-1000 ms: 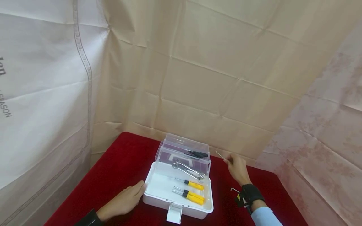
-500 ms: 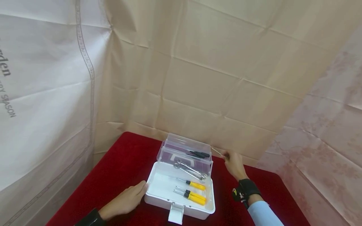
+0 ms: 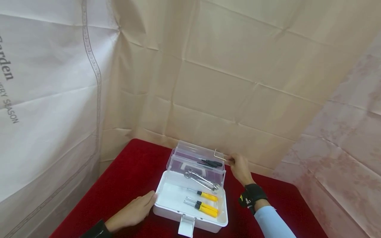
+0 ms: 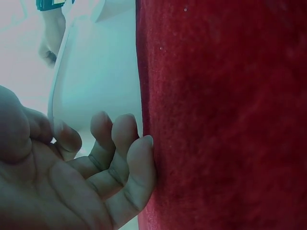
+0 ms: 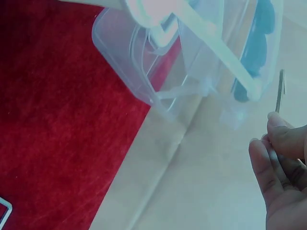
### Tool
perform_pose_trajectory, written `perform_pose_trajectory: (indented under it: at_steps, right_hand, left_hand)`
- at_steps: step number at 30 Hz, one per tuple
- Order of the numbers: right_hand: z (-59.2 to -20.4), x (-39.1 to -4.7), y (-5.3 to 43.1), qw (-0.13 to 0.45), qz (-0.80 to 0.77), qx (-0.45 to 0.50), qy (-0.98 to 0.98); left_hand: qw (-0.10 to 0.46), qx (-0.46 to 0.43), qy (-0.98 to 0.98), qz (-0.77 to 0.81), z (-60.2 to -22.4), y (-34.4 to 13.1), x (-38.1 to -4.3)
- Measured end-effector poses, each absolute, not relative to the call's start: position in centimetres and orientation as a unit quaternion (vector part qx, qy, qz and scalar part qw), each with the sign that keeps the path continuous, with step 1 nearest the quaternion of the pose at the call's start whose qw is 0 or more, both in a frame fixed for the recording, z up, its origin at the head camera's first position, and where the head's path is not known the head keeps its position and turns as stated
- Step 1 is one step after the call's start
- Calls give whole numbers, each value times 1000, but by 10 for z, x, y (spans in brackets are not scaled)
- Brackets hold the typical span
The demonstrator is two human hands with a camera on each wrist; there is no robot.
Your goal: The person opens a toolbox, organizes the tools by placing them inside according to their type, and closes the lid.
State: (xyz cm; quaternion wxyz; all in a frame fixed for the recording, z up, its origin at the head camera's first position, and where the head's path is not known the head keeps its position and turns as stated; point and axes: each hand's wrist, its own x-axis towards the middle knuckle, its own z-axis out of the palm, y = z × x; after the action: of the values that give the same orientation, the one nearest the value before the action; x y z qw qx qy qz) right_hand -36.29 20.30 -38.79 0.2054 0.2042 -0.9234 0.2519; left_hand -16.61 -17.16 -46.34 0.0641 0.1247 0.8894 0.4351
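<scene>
My right hand (image 3: 240, 168) pinches a metal hex key (image 3: 219, 157) between thumb and fingers. The key's bent end is over the right end of the upper clear tray (image 3: 186, 150), near a black-handled tool (image 3: 213, 163). In the right wrist view the key (image 5: 279, 93) sticks up from the fingertips. My left hand (image 3: 134, 210) holds the left edge of the white toolbox (image 3: 169, 195); in the left wrist view, thumb and fingers (image 4: 141, 167) lie on either side of its rim. Inside the box lie metal wrenches (image 3: 202, 181) and several yellow-handled screwdrivers (image 3: 209, 196).
The toolbox stands open on a red cloth-covered table (image 3: 128, 172), its latch (image 3: 187, 225) hanging at the front. Beige sheeting (image 3: 208, 82) hangs behind. A bent metal piece (image 5: 5, 211) shows at the lower left corner of the right wrist view.
My right hand has moved left with the hex key, bringing it from beside the toolbox to over the right end of the clear tray. My left hand keeps its place on the box.
</scene>
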Motion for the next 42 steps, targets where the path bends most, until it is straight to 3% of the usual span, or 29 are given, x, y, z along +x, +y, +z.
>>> perform_pose_trajectory:
  at_steps: [19, 31, 42]
  right_hand:
    - [-391, -376, 181, 224, 230, 227, -919]
    - [-397, -378, 177, 189, 238, 231, -924]
    - [-407, -361, 228, 190, 251, 207, -926]
  left_hand:
    - [61, 119, 895, 426, -461, -169, -165]
    - [72, 114, 897, 420, -458, -170, -165]
    - [61, 103, 902, 414, -456, -168, -166]
